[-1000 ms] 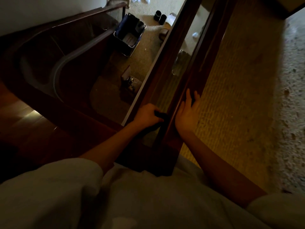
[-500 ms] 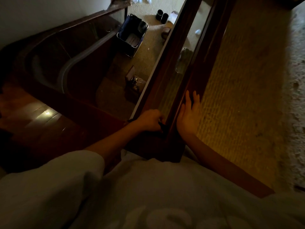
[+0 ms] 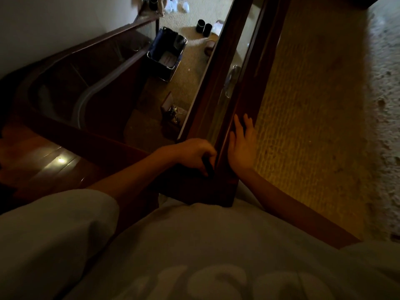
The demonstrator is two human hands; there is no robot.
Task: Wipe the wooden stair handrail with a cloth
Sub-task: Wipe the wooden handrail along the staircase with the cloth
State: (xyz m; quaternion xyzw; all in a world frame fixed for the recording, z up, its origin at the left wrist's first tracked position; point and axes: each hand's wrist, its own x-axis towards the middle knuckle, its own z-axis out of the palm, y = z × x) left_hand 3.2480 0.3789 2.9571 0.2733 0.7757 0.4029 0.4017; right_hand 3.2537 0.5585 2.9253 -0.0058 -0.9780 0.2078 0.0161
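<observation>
No legible text: only cropped letter shapes on a shirt

At 6 o'clock, large pale printed letters (image 3: 218,282) run across the front of the person's grey shirt (image 3: 194,230); the lower frame edge cuts them off and the dim light blurs them, so no word can be made out. Toward 11 o'clock, a pale sheet (image 3: 167,59) in a blue bin (image 3: 155,47) shows faint lines, too small to read.

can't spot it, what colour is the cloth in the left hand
Black or very dark cloth, head view.
</observation>
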